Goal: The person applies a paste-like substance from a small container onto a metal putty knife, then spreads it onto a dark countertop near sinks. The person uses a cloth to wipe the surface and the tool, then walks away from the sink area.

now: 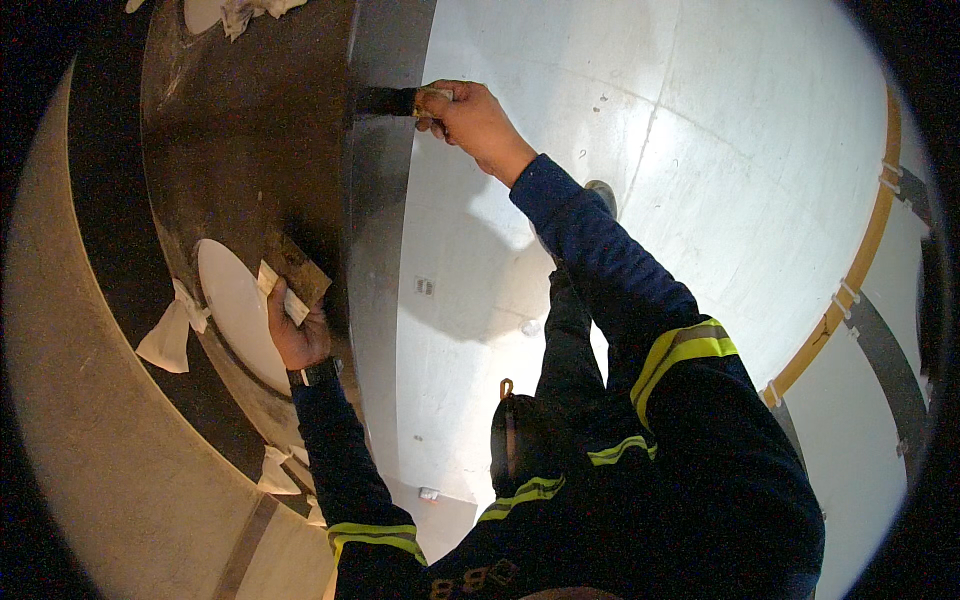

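Note:
My right hand [465, 118], arm stretched forward, is closed on a small flat tool [392, 102]. The tool is pale and stained at the grip and dark toward the tip; whether it is a brush or a scraper I cannot tell. Its dark end lies against the grey strip [385, 190] along the edge of a large dark curved panel [250, 130]. Lower left, my left hand [300, 335] grips a flat brown board [303, 278] with a pale piece along its near side. This hand is over the dark panel, beside an oval opening [235, 305].
Crumpled white paper or cloth pieces [170, 335] hang at the panel's left edge and top. To the right spreads a bright, pale curved surface [720, 200], bordered by a tan strip with white clips [850, 285]. My legs [572, 340] and one shoe [603, 195] show below my right arm.

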{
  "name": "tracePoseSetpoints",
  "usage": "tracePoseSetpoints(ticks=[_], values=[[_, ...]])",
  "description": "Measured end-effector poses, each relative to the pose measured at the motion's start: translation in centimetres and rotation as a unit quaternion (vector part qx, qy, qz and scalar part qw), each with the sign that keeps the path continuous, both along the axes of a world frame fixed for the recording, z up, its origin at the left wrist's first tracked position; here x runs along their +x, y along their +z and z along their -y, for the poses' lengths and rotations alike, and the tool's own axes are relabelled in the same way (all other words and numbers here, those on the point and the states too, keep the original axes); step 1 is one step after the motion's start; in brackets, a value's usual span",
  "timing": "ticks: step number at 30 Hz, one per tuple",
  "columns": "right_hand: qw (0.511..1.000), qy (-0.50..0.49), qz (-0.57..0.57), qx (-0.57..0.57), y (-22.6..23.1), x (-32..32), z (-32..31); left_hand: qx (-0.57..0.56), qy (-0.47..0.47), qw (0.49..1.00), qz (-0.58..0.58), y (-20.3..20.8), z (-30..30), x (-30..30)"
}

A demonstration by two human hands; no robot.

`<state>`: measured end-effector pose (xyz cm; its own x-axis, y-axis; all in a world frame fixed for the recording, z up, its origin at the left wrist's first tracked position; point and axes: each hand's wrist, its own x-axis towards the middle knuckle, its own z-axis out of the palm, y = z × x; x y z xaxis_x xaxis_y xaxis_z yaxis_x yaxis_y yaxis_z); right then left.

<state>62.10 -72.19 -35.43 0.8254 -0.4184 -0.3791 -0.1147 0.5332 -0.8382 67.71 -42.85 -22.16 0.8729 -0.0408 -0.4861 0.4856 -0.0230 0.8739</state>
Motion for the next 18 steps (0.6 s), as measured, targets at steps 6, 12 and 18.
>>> tracePoseSetpoints(ticks=[6, 12, 18], values=[[1.0, 0.005, 0.012, -0.014, 0.9, 0.0, -0.1, 0.017, 0.035, 0.999, -0.001, 0.3, 1.0, -0.4], [0.996, 0.011, 0.062, -0.059, 1.5, 0.0, -0.2, -0.004, -0.001, 1.0, 0.003, 0.0, 0.6, -0.1], [0.996, -0.018, 0.087, -0.007, 3.5, -0.1, -0.7, -0.008, 0.013, 1.0, -0.004, 0.0, 0.5, -0.1]])
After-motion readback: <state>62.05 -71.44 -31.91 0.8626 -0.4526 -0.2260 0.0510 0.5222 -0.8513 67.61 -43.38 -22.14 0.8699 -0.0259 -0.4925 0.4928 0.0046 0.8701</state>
